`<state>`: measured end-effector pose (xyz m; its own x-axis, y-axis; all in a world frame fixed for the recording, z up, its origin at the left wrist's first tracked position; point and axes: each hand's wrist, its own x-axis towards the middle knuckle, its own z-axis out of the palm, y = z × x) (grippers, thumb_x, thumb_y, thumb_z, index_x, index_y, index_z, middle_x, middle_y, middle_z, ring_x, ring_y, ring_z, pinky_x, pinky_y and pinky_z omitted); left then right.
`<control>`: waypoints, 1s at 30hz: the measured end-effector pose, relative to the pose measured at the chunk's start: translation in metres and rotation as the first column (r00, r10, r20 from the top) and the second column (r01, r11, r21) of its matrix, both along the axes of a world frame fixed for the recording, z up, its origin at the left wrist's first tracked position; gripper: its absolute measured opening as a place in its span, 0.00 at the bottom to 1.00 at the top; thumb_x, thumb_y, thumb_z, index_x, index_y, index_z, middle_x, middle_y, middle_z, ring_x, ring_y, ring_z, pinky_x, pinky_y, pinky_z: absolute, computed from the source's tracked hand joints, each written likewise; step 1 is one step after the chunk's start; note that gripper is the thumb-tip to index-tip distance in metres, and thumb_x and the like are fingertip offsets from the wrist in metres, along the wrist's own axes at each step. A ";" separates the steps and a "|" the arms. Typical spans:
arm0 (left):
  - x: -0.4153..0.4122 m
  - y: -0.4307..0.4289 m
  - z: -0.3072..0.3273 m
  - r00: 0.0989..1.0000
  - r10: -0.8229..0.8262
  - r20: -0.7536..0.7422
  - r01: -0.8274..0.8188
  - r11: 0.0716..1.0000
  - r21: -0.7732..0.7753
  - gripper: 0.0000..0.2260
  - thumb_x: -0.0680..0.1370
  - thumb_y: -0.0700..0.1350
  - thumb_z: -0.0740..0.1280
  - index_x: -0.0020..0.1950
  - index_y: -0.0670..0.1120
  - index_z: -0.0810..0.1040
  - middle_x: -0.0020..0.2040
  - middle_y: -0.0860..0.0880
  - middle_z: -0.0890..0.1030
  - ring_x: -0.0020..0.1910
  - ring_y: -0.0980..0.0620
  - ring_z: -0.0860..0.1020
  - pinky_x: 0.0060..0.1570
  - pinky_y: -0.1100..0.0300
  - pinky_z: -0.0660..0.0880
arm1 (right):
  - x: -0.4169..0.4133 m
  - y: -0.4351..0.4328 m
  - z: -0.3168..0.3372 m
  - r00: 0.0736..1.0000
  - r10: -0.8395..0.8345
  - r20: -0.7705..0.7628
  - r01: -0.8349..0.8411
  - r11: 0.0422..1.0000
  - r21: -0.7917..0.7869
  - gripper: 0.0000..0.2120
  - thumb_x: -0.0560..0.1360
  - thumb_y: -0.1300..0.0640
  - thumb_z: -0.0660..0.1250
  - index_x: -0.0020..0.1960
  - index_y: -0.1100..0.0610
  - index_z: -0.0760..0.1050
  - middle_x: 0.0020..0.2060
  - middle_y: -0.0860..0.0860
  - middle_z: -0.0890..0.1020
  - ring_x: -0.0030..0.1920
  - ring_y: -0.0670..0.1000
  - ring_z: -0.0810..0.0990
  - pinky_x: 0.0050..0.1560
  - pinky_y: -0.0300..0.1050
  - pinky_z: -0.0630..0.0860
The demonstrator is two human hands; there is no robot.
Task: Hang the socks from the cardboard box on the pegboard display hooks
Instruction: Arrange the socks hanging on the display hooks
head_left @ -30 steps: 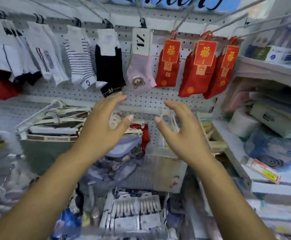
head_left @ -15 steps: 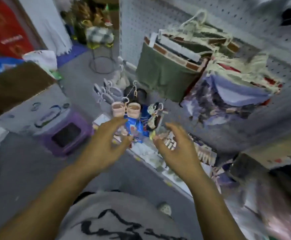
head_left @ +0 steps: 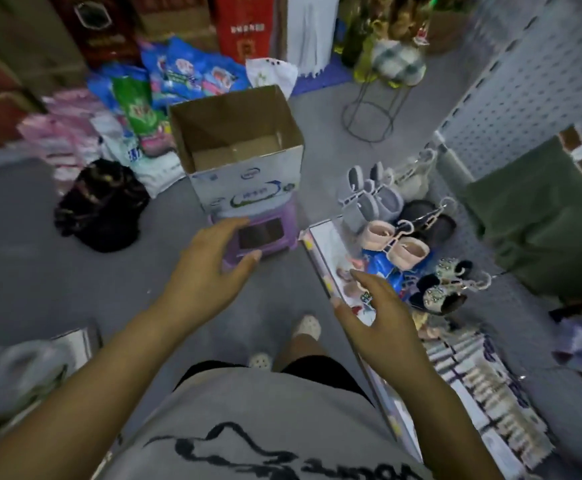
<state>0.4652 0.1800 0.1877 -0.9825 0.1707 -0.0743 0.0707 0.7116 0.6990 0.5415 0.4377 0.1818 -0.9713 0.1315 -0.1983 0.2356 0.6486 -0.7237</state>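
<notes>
head view looks straight down at the grey floor [head_left: 23,271]. cardboard box [head_left: 244,188] stands upright on a purple stool [head_left: 265,237] mid-floor, ahead of the person. its top is open and bare brown bottom shows at the far side inside. the printed white front wall hides the near part, so i cannot tell if socks lie there. left hand [head_left: 210,271] hangs in the air just in front of the stool, palm down, fingers [head_left: 227,226] spread and slightly curved, thumb apart, gripping nothing. right hand [head_left: 379,317] is level with it over the edge of a low shelf [head_left: 320,258], fingers [head_left: 364,279] spread too, touching nothing. between the 2 hands: floor and 2 feet in white clogs [head_left: 306,325]. pegboard [head_left: 525,91] runs along the right edge of the floor. low hooks there carry grey slippers [head_left: 369,206], pink slippers [head_left: 397,244] and black beaded slippers [head_left: 445,292], with green fabric [head_left: 539,216] hanging further right. black bag [head_left: 102,206] lies left of the stool, blue packets [head_left: 192,71] behind the box, wire stand [head_left: 372,112] to its right.
</notes>
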 end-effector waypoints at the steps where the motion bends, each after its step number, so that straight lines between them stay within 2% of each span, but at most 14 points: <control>1: -0.004 -0.004 -0.002 0.999 0.039 0.008 -0.039 0.999 0.013 0.22 0.79 0.49 0.71 0.72 0.49 0.74 0.69 0.51 0.77 0.68 0.51 0.73 0.60 0.74 0.62 | -0.014 -0.002 -0.003 1.000 0.030 0.003 -0.030 1.000 0.005 0.25 0.74 0.42 0.70 0.67 0.52 0.75 0.64 0.46 0.77 0.67 0.49 0.74 0.68 0.49 0.71; 4: -0.024 -0.017 -0.009 0.980 0.186 0.075 -0.188 0.982 0.023 0.24 0.80 0.52 0.69 0.76 0.50 0.70 0.72 0.50 0.73 0.71 0.50 0.70 0.62 0.66 0.62 | -0.066 -0.009 -0.012 0.993 0.116 0.014 -0.116 0.993 0.000 0.21 0.76 0.51 0.73 0.67 0.51 0.74 0.59 0.35 0.75 0.65 0.48 0.75 0.66 0.47 0.72; 6: -0.048 -0.025 -0.014 0.961 0.256 0.105 -0.257 0.966 0.001 0.26 0.80 0.53 0.68 0.77 0.50 0.68 0.75 0.49 0.71 0.74 0.48 0.68 0.64 0.62 0.63 | -0.103 -0.014 -0.016 0.986 0.165 0.019 -0.164 0.986 -0.016 0.22 0.77 0.51 0.72 0.69 0.50 0.73 0.58 0.31 0.72 0.64 0.45 0.74 0.64 0.41 0.69; 9: -0.096 -0.034 -0.020 0.933 0.339 0.119 -0.334 0.941 -0.056 0.26 0.81 0.52 0.68 0.77 0.47 0.68 0.75 0.47 0.71 0.74 0.47 0.67 0.68 0.60 0.62 | -0.168 -0.018 -0.022 0.973 0.231 0.029 -0.230 0.973 -0.030 0.23 0.77 0.48 0.71 0.70 0.51 0.72 0.64 0.41 0.73 0.65 0.44 0.71 0.67 0.41 0.68; 12: -0.148 -0.035 -0.030 0.896 0.412 0.167 -0.400 0.911 -0.100 0.29 0.80 0.54 0.69 0.78 0.44 0.66 0.76 0.44 0.70 0.75 0.46 0.67 0.71 0.55 0.64 | -0.236 -0.013 -0.023 0.954 0.295 0.057 -0.295 0.955 -0.015 0.21 0.77 0.49 0.70 0.69 0.52 0.73 0.62 0.43 0.73 0.61 0.42 0.70 0.62 0.36 0.64; 15: -0.192 -0.028 -0.046 0.832 0.492 0.255 -0.484 0.870 -0.098 0.32 0.80 0.55 0.69 0.78 0.42 0.64 0.76 0.42 0.68 0.74 0.43 0.68 0.72 0.51 0.66 | -0.301 -0.006 -0.029 0.939 0.338 0.069 -0.340 0.940 0.011 0.21 0.77 0.49 0.71 0.68 0.54 0.75 0.62 0.47 0.76 0.62 0.46 0.73 0.62 0.36 0.65; 19: -0.236 -0.019 -0.076 0.737 0.572 0.361 -0.590 0.805 -0.071 0.30 0.79 0.53 0.70 0.76 0.42 0.66 0.74 0.42 0.70 0.73 0.42 0.69 0.70 0.51 0.67 | -0.376 -0.010 -0.042 0.923 0.360 0.135 -0.359 0.933 -0.036 0.19 0.77 0.50 0.72 0.65 0.56 0.77 0.61 0.49 0.78 0.62 0.50 0.76 0.64 0.44 0.72; 22: -0.266 -0.026 -0.101 0.676 0.619 0.398 -0.634 0.765 -0.114 0.29 0.79 0.52 0.70 0.75 0.40 0.66 0.73 0.40 0.69 0.72 0.41 0.69 0.69 0.52 0.66 | -0.424 -0.026 -0.059 0.899 0.388 0.202 -0.388 0.921 -0.040 0.19 0.78 0.49 0.70 0.65 0.55 0.77 0.60 0.49 0.79 0.59 0.46 0.75 0.61 0.40 0.71; 24: -0.289 -0.034 -0.113 0.642 0.650 0.406 -0.662 0.737 -0.132 0.31 0.80 0.53 0.70 0.76 0.39 0.64 0.74 0.39 0.68 0.73 0.40 0.68 0.69 0.52 0.66 | -0.453 -0.041 -0.077 0.888 0.392 0.238 -0.394 0.918 -0.043 0.18 0.78 0.49 0.70 0.65 0.55 0.78 0.60 0.50 0.80 0.60 0.47 0.76 0.60 0.40 0.71; 27: -0.324 -0.050 -0.140 0.590 0.687 0.425 -0.702 0.696 -0.150 0.35 0.79 0.57 0.69 0.77 0.38 0.62 0.76 0.38 0.67 0.74 0.39 0.67 0.70 0.50 0.66 | -0.487 -0.066 -0.114 0.856 0.399 0.328 -0.410 0.911 -0.039 0.16 0.79 0.50 0.69 0.63 0.56 0.79 0.58 0.52 0.83 0.60 0.52 0.80 0.64 0.47 0.75; 30: -0.354 -0.068 -0.176 0.558 0.684 0.470 -0.708 0.688 -0.161 0.43 0.72 0.70 0.64 0.75 0.39 0.64 0.72 0.38 0.72 0.70 0.37 0.73 0.68 0.42 0.72 | -0.514 -0.088 -0.154 0.809 0.392 0.438 -0.422 0.906 -0.031 0.15 0.80 0.50 0.67 0.64 0.55 0.78 0.59 0.52 0.83 0.58 0.52 0.81 0.64 0.52 0.77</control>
<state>0.1112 0.1117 0.0118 -0.6368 -0.5367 -0.5536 -0.7671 0.3685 0.5251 0.0276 0.3496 0.0277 -0.7604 -0.2297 -0.6075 0.2126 0.7958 -0.5670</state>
